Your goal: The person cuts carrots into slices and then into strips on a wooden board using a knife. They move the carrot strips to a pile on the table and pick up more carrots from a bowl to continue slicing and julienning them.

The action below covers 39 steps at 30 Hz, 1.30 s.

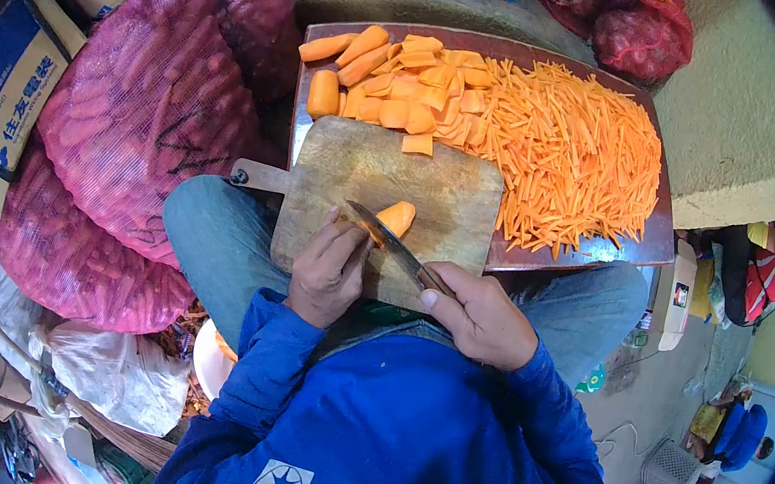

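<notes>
My right hand [483, 312] grips the handle of a knife [402, 256], whose dark blade slants up and left across a wooden cutting board [451, 187]. Close by the blade, on its near left side, my left hand [330, 269] has its fingers curled together. Whatever they may hold is hidden behind the fingers and blade. A peeled carrot piece [397, 216] lies on the board just beyond the blade. Behind the board, carrot sticks [574, 158] form a wide heap, with carrot slices [424, 88] and whole peeled carrots [364, 46] to their left.
The board rests partly on my lap and on a dark red table [586, 257]. Pink mesh sacks [139, 118] of carrots are stacked at left, beside cardboard boxes [2, 102]. A white container [211, 361] stands low by my left leg. A red net bag [642, 37] sits behind the table.
</notes>
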Motion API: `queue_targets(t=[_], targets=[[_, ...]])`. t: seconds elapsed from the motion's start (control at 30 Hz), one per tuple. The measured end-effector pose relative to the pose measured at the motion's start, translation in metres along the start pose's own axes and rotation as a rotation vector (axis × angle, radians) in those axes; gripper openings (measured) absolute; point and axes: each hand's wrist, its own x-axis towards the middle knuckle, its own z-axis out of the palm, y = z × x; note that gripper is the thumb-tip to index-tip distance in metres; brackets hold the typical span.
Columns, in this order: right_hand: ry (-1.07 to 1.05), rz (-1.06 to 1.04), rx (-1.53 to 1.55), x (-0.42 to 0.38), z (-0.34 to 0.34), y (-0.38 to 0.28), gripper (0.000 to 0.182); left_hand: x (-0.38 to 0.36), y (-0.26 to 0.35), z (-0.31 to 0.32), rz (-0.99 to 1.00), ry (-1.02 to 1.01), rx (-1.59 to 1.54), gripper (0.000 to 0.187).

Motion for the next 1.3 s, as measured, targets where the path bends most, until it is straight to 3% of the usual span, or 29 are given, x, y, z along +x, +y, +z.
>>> queue_targets(t=[0.23,0.43,0.53,0.57,0.67,0.97,1.3], targets=[[-0.044,0.058,-0.313,-0.001,0.009,0.008,0.031,0.005,0.013,-0.004,-0.067,0.012,-0.017,0.027],[0.128,-0.065,-0.063,-0.012,-0.004,0.005,0.028,0.003,0.008,-0.005,-0.108,-0.057,0.040,0.040],[0.199,0.232,0.307,-0.022,-0.012,0.029,0.027,0.008,0.007,-0.002,-0.057,-0.116,0.094,0.048],[0.196,0.227,0.307,-0.024,-0.016,0.038,0.027,0.009,0.006,-0.001,-0.045,-0.159,0.085,0.051],[0.218,0.274,0.687,-0.024,-0.015,0.072,0.034,0.007,0.002,0.006,-0.033,-0.181,0.080,0.054],[-0.020,0.310,0.838,-0.004,-0.014,0.082,0.043,0.023,0.004,0.014,0.030,-0.238,0.118,0.057],[-0.058,0.269,0.833,0.009,-0.030,0.081,0.039,0.047,-0.022,0.020,0.119,-0.254,0.140,0.053]])
